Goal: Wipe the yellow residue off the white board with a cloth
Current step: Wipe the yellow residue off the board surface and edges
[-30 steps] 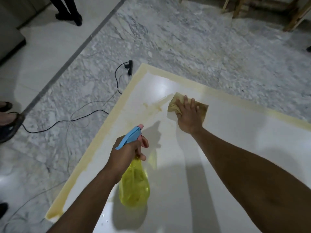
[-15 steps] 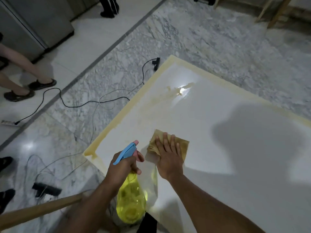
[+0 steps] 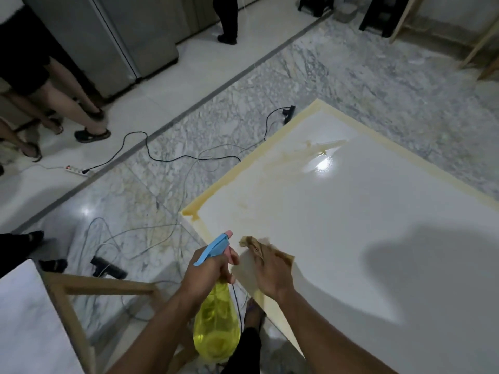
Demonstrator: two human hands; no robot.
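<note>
The white board [image 3: 351,211] fills the right half of the view, edged with yellowish tape. Yellow residue [image 3: 305,151] smears its far corner near a bright light glare. My right hand [image 3: 271,273] lies flat on a brown cloth [image 3: 256,245] and presses it against the board near its near-left edge. My left hand [image 3: 208,273] grips the neck of a yellow spray bottle [image 3: 216,333] with a blue trigger, held beside the board's edge, off the surface.
Black and white cables [image 3: 172,157] and a power strip [image 3: 77,170] lie on the marble floor. People's legs [image 3: 81,114] stand at the left by a steel fridge [image 3: 113,36]. A wooden frame [image 3: 81,292] and another white panel [image 3: 27,319] sit lower left.
My right hand has dragged the cloth from the far residue back toward me, to the board's near-left edge. The view has tilted up and left. The left hand keeps the bottle.
</note>
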